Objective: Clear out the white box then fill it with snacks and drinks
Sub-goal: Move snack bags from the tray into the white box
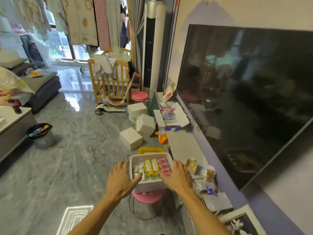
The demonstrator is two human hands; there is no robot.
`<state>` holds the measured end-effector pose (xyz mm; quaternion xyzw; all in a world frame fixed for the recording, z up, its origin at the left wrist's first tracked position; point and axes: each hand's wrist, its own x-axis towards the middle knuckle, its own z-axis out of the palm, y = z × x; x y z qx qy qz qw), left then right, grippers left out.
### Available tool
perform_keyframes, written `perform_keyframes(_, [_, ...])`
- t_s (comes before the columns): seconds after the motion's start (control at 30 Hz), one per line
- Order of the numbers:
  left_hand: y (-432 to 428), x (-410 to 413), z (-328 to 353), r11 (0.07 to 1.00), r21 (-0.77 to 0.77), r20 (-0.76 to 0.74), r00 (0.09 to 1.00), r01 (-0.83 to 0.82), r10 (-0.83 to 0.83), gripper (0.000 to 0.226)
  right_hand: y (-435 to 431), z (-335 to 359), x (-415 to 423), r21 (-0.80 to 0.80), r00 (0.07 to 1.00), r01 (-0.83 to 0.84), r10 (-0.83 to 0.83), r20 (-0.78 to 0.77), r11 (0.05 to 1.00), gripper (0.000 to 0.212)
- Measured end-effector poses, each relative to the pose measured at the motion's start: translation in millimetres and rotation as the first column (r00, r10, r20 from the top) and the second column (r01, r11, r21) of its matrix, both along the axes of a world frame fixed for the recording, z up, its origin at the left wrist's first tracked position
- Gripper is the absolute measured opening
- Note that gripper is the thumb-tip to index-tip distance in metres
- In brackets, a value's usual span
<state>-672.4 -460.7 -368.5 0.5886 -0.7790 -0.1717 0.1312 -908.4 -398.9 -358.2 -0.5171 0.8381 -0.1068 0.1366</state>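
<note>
The white box (149,184) sits on a pink stool (147,196) at the bottom centre. Inside it lie two yellow drink bottles (151,168), small white bottles with green labels (139,170) and a row of pink packs (164,166). My left hand (122,179) rests on the box's left rim with the thumb over the near edge. My right hand (177,177) lies on the right rim, fingers spread and relaxed. Neither hand grips anything that I can see.
A low TV cabinet (183,145) runs along the right with snack packets (210,173), an orange bag (162,137) and an open carton (169,116). Three white cubes (131,137) lie on the floor beyond. A bin (41,134) stands left; another person's hands (6,99) show at the far left.
</note>
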Motion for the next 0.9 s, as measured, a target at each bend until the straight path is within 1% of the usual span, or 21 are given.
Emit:
perform_keyframes(0.17, [-72.4,-59.4,-45.7,0.997,0.081,0.043,0.999,-0.008,0.004,0.092,-90.8,-63.2,-46.9,0.083,0.999,-0.027,0.024,0.039,0.996,0.107])
perform_keyframes(0.3, [-129.1,-109.6,-93.6,0.980,0.192,0.095,0.995,-0.051,0.033,0.091,-150.6,-109.6,-85.8,0.150,0.995,-0.051,0.038,0.088,0.987,0.099])
perform_keyframes(0.43, [-171.5,-151.5,-136.9,0.950,0.299,0.144,0.989,-0.088,0.046,0.097,-197.8,-158.9,-113.9,0.238,0.990,-0.080,0.049,0.133,0.968,0.101])
perform_keyframes(0.57, [-208.2,-175.4,-195.9,0.908,0.399,0.195,0.979,-0.128,0.052,0.092,-235.5,-220.8,-124.6,0.314,0.986,-0.103,0.057,0.154,0.944,0.090])
perform_keyframes(0.67, [-227.6,-184.5,-243.0,0.866,0.477,0.212,0.976,-0.150,0.052,0.087,-256.0,-281.5,-123.4,0.392,0.983,-0.092,0.022,0.180,0.915,0.085])
perform_keyframes(0.77, [-243.1,-192.6,-299.4,0.832,0.528,0.227,0.972,-0.169,0.053,0.093,-273.3,-339.3,-118.5,0.446,0.984,-0.081,0.000,0.180,0.891,0.082])
perform_keyframes(0.9, [-258.3,-204.6,-380.1,0.773,0.599,0.238,0.968,-0.210,0.079,0.096,-289.6,-409.3,-115.2,0.488,0.994,-0.050,-0.004,0.110,0.871,0.078])
